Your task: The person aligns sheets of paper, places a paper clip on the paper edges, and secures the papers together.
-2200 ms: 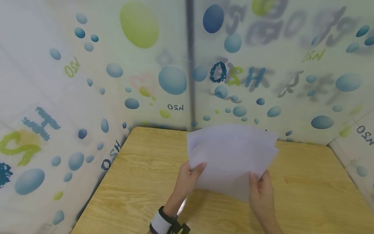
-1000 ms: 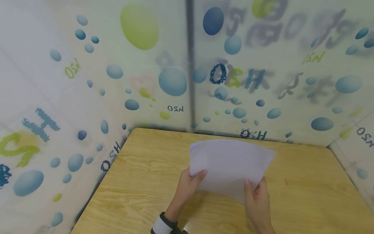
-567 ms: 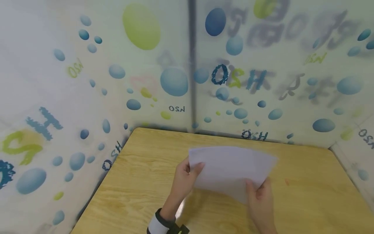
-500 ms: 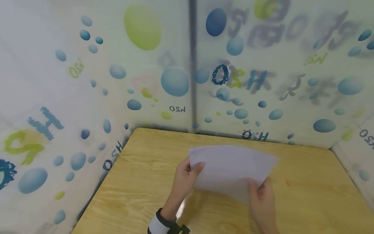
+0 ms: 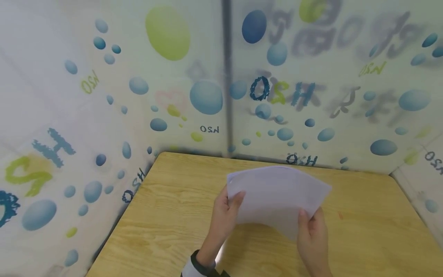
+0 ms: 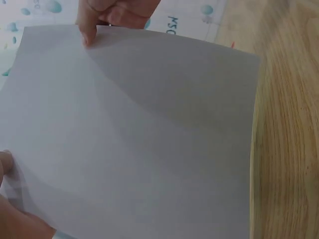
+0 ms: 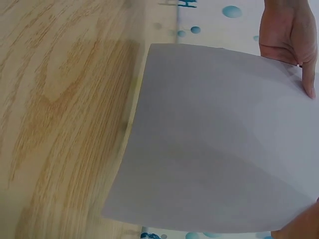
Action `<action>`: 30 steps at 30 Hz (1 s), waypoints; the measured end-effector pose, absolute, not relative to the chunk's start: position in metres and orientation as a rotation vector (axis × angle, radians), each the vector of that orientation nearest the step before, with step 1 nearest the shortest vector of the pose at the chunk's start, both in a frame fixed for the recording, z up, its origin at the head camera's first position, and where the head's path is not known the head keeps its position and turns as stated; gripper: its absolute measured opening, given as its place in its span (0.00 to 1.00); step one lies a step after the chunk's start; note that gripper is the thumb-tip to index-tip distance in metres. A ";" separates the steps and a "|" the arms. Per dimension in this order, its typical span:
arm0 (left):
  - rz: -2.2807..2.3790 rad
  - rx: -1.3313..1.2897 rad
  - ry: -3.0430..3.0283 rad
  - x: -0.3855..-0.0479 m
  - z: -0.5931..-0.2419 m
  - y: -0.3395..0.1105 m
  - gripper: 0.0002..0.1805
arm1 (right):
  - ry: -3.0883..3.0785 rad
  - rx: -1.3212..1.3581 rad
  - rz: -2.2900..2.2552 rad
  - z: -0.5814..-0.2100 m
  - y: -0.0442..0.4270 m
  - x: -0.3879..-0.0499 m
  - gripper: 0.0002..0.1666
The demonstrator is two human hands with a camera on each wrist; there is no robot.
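Observation:
Sheets of white paper (image 5: 273,196) are held up above the wooden table, curving along the top edge. At the upper left a second layer peeks out behind the front sheet. My left hand (image 5: 223,215) grips the left edge, thumb on the near face and the fingers behind, mostly hidden. My right hand (image 5: 313,240) pinches the lower right edge, thumb in front. In the left wrist view the paper (image 6: 139,129) fills most of the picture, and the right hand (image 6: 117,12) holds its far edge. The right wrist view shows the left hand (image 7: 291,37) on the opposite edge.
Beneath the paper lies a light wooden table (image 5: 155,215). Walls (image 5: 194,69) with printed bubbles and lettering stand close behind it and at both sides. A band with a dark strap (image 5: 199,265) is around the left wrist.
The fanned, uneven sheets of the earliest frame now lie nearly flush. The stack has dropped lower and bows more along its top. Both hands keep their hold, shifting slightly.

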State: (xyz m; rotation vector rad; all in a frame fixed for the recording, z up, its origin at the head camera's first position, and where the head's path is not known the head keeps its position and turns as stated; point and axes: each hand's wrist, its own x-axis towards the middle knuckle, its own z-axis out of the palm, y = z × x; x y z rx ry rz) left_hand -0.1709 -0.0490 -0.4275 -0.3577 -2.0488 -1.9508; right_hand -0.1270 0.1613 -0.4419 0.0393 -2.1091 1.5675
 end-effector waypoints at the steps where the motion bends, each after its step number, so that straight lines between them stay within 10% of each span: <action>1: -1.940 -0.352 -2.051 -0.170 -0.428 -0.049 0.10 | -2.105 0.034 1.572 -0.442 0.161 -0.126 0.16; 30: -1.748 -0.593 -1.957 -0.158 -0.355 -0.059 0.10 | -2.041 0.134 1.369 -0.395 0.172 -0.128 0.12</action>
